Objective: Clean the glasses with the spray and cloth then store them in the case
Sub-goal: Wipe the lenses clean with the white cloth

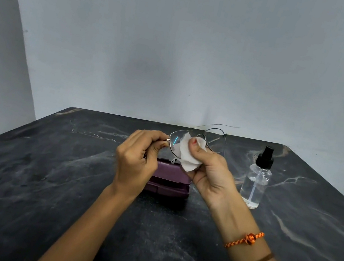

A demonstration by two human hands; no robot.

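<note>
The glasses (198, 143) are held up in the air just above and behind the purple case (169, 177). The left hand (135, 160) pinches the frame at its outer hinge corner, and the right hand (209, 171) grips the white cloth (185, 153), its thumb pressing the fabric against one lens. The thin wire frame looks light and easily bent, with the lenses prone to smudging, so the rim or hinge is likely the safest hold, with only gentle pressure through the soft, limp cloth. The case lies closed on the dark marbled counter (43, 176) beneath both hands and will need opening before storage. The spray bottle (256, 179) stands upright to the right of the case, near the right wrist, where a careless elbow could tip it.
</note>
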